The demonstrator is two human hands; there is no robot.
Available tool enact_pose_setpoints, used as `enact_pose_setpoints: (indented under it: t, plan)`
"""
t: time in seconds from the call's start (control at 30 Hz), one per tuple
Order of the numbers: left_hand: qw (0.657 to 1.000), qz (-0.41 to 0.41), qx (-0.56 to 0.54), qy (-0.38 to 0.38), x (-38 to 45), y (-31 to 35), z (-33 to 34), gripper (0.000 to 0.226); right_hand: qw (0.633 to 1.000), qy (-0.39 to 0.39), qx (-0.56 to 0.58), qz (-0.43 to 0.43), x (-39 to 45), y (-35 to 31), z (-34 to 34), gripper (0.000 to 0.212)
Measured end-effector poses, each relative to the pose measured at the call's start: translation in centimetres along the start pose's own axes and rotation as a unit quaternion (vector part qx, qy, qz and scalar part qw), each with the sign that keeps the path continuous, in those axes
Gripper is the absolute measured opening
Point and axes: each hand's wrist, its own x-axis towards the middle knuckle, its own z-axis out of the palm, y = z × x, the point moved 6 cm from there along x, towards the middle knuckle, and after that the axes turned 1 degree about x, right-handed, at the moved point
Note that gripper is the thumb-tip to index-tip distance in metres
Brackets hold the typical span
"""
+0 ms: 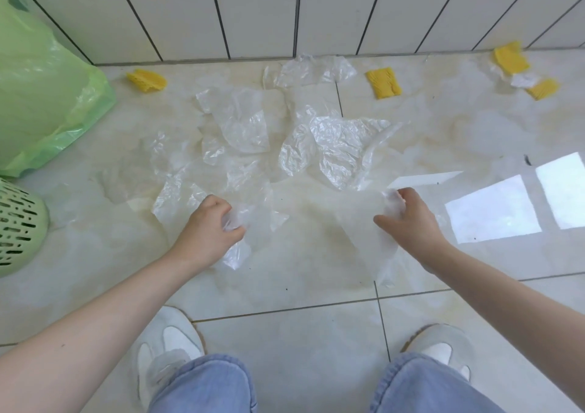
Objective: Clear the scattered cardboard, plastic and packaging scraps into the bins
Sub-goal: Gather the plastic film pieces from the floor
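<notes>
Hands, left (212,222) and right (408,219), each clenched on clear plastic sheets (335,146) beside green-bagged bin (38,96)

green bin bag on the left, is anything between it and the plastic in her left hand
Nothing solid shows. The left hand grips a clear plastic scrap, and only more loose plastic film lies flat on the floor toward the green bin bag.

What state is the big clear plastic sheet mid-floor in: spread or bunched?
Spread. The crinkled clear plastic sheet lies open, flat on the cream floor tile, in neither hand.
</notes>
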Motion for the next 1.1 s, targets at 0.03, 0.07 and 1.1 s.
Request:
enact_pose_setpoints:
  t: [0.03, 0.07, 1.1]
  plan:
    - [1.0, 0.007, 0.012, 0.003, 0.3, -0.2, 0.0, 0.024, 1.0, 0.001, 0.006, 0.013, 0.3, 0.8, -0.2, 0.044]
    - [0.999, 0.016, 0.029, 0.01, 0.6, -0.2, -0.1, 0.023, 1.0, 0.001, 0.006, 0.024, 0.6, 1.4, -0.3, 0.051]
    - [0.987, 0.122, 0.109, 0.008, -1.3, -1.2, 1.6, 0.04, 0.97, -0.068, -0.151, -0.18, -0.2, -3.0, 4.3, 0.021]
